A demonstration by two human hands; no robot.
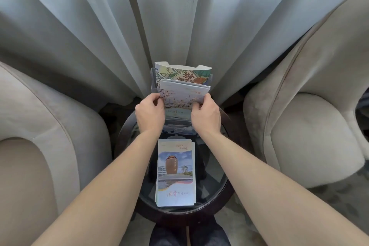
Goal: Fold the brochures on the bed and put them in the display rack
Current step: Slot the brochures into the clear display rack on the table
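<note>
I see a folded brochure bundle [184,91] (blossom cover) standing in the clear display rack [153,80], pinched at its left edge by my left hand [150,113] and at its right edge by my right hand [206,116]. A second brochure stack [176,171] lies flat on the round glass table [217,181], between two armchairs [299,126].

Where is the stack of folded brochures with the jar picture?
In the head view, the stack of folded brochures lies flat on the round glass table, between the forearms, nearer than the display rack.

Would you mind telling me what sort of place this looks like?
Probably a hotel room's sitting corner: two armchairs flank a small round table, with curtains behind and a brochure rack.
</note>
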